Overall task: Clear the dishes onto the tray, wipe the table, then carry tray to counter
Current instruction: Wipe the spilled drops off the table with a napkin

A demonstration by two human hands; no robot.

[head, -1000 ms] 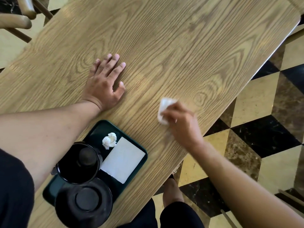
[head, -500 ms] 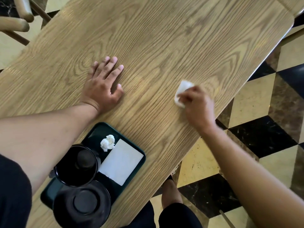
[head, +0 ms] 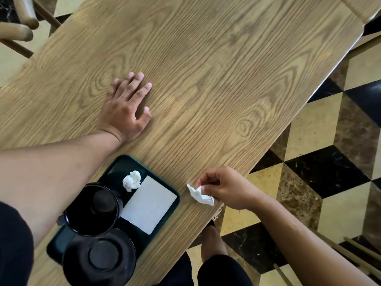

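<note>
A dark green tray lies at the near edge of the wooden table. On it stand a black mug and a black saucer, beside a flat white napkin and a crumpled tissue ball. My left hand rests flat on the table, fingers spread, holding nothing. Just right of the tray, at the table's near edge, my right hand pinches a white tissue.
Wooden chair parts stand beyond the table's far left corner. The floor to the right has black, cream and brown marble tiles. My legs and a foot show below the table edge. More chair legs sit at bottom right.
My right hand has pulled the tissue back from the table's right side toward me, stopping beside the tray. The left hand has stayed pressed on the table.
</note>
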